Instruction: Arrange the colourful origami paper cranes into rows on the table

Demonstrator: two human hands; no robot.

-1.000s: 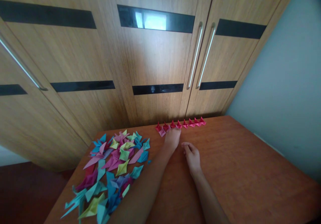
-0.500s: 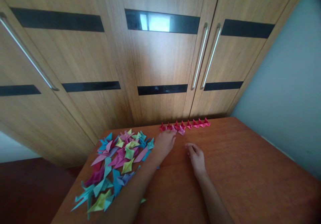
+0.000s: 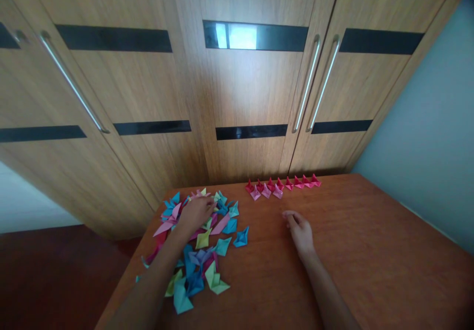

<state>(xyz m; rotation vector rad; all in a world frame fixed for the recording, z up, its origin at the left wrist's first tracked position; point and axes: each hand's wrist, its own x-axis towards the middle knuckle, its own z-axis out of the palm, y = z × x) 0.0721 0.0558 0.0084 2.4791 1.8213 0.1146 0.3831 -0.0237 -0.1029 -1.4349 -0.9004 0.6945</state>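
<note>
My left hand [image 3: 198, 215] reaches over a loose pile of folded paper pieces, near its pink ones at the back; its fingertips are hidden among them. My right hand [image 3: 299, 232] rests on the table, fingers curled in and nothing visible in them. The pile includes a yellow-green folded paper [image 3: 203, 239], a blue folded paper [image 3: 241, 237] and a pale green folded paper [image 3: 216, 279]. Along the table's back edge stands a row of red folded paper pieces [image 3: 289, 184]. In front of its left end are three light pink ones, including a pink folded paper [image 3: 266, 191].
The brown wooden table [image 3: 370, 251] backs onto a wooden wardrobe [image 3: 252, 83] with dark strips and metal handles [image 3: 324, 83]. A pale wall [image 3: 422, 137] rises on the right. Past the table's left edge lies dark red floor [image 3: 62, 271].
My left hand has moved left from the paper row to the pile. Three light pink pieces now stand uncovered before the red row. My right hand stays put; the view has shifted slightly left.
</note>
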